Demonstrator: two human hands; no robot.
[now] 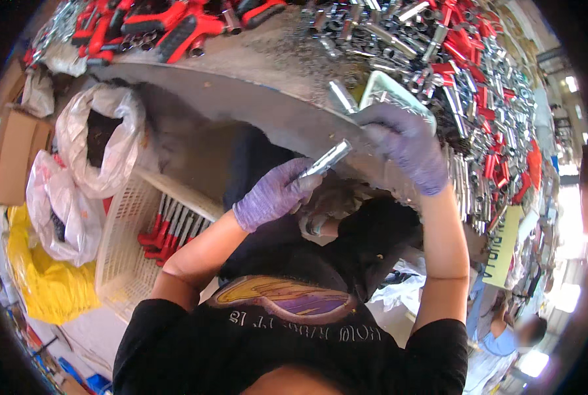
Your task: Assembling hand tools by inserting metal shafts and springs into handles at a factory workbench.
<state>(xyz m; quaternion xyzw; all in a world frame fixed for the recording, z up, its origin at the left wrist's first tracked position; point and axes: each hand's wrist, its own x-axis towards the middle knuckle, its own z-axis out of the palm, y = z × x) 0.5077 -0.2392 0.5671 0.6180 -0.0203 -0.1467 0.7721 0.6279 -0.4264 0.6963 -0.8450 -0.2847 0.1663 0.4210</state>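
Observation:
Over my lap, my left hand (277, 191) in a purple knit glove is closed around a shiny chrome socket (328, 158), which slants up to the right. My right hand (402, 141), gloved alike, is at the workbench edge in front of a pale green tray (406, 94). Its fingers point left and are drawn together. They are slightly blurred, and what they may hold is hidden. Just beyond those fingertips, another chrome socket (342, 97) lies on the bench. Small metal parts sit in the tray, partly covered by my right hand.
Chrome sockets (386, 39) and red-handled tools (485, 105) crowd the workbench (267, 66). Red-and-black handles (188, 29) lie at the far left. Below are a white crate (119, 243) of red-handled tools, plastic sacks (99, 141) and a yellow bag (50, 276). Another person (504, 332) is at the lower right.

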